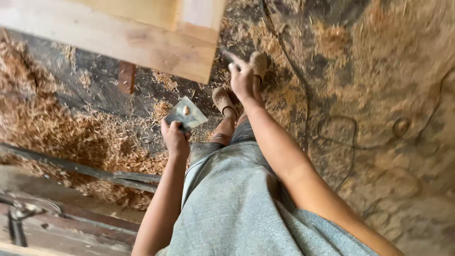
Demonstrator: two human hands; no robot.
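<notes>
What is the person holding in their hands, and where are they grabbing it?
The left hand holds a flat metal scraper blade by its lower corner, with a dab of paste on top. The right hand holds nothing that can be seen; its finger points outward.

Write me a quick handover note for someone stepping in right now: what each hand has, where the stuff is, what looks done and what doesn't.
Left hand: closed on a flat metal scraper with a small dab of light filler on its blade, held low in front of the body.
Right hand: reaching out, forefinger extended toward the corner of the wooden board; it holds nothing that can be made out.
The board lies ahead, above a floor covered in sawdust and wood shavings, with a thin cable to the right.
Done: filler is loaded on the scraper.
Left: none shows on the board yet.
</notes>
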